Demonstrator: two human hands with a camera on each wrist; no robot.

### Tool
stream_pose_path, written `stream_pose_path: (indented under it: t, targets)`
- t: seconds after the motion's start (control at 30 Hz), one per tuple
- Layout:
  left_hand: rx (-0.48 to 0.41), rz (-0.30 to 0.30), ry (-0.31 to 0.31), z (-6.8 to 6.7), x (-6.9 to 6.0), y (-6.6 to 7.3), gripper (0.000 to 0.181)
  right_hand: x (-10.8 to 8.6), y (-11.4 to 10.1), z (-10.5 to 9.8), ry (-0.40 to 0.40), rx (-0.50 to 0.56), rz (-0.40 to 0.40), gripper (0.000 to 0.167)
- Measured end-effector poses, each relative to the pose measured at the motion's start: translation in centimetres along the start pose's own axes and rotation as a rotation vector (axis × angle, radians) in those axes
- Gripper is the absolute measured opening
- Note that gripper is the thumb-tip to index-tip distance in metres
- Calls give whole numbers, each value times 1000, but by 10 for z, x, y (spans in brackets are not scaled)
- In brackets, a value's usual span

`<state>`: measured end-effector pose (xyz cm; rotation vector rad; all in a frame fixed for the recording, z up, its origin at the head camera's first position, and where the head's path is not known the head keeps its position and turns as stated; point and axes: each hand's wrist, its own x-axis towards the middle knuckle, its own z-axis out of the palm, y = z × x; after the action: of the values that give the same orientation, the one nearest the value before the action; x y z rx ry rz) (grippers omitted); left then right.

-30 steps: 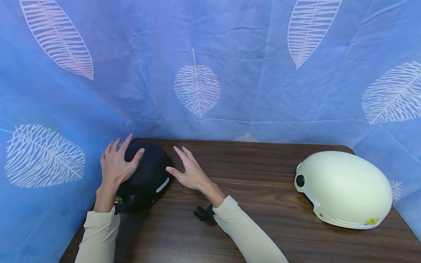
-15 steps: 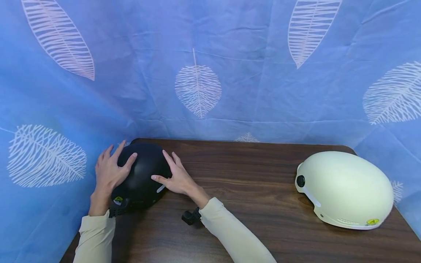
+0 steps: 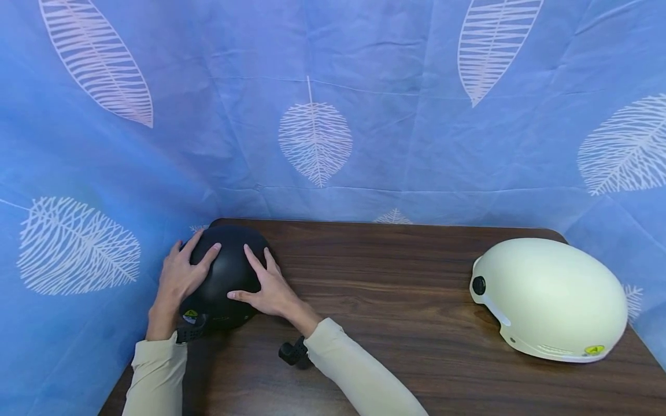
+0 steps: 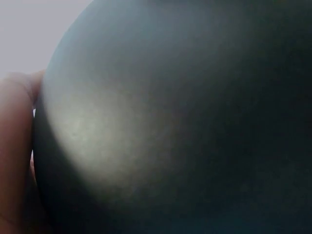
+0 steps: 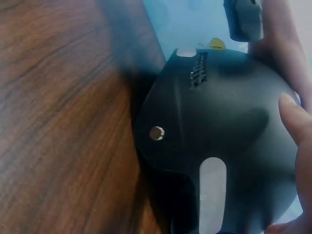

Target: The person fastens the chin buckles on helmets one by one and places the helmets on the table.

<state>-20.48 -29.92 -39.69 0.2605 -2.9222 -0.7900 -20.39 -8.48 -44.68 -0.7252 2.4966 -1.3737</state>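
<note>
A matte black helmet (image 3: 231, 268) lies dome up near the table's far left corner. Along its left side rests my left hand (image 3: 177, 276), thumb and fingers spread over the shell; some fingertips are hidden behind it. From the other side my right hand (image 3: 276, 293) lies against the dome with its fingers extended and apart. In the left wrist view the dark shell (image 4: 170, 107) fills most of the picture, with part of a finger at the left edge. The right wrist view shows the helmet's grey strip (image 5: 213, 195), a round rivet (image 5: 157, 133) and my right thumb near the dome.
On the right of the brown wooden table (image 3: 374, 277) sits a cream helmet (image 3: 551, 300) with a yellow sticker. A blue curtain (image 3: 364, 144) with white leaf prints hangs behind the table and along its left side. Each wrist carries a small black camera.
My right hand has come left from the space beside the black helmet onto its dome. My left hand has settled lower on its left side. The helmet shows no clear movement.
</note>
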Motion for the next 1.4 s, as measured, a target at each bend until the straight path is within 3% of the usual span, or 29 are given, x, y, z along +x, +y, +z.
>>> stream_pose_path:
  t: [0.2,0.47,0.77,1.1,1.4]
  targets:
    - [-10,-11,14,2,0,1,82,0,1,1,11,-80,-12,94]
    - [-12,26,49,3,-4,9,81,2,2,-4,41,-122,-9,96]
    - [30,121,136,-1,-15,32,77,-3,0,-15,94,6,41,103]
    - [36,198,225,1,-19,51,74,-8,2,-23,131,35,56,109]
    - [11,264,176,-6,-22,63,77,-14,9,-30,144,49,49,113]
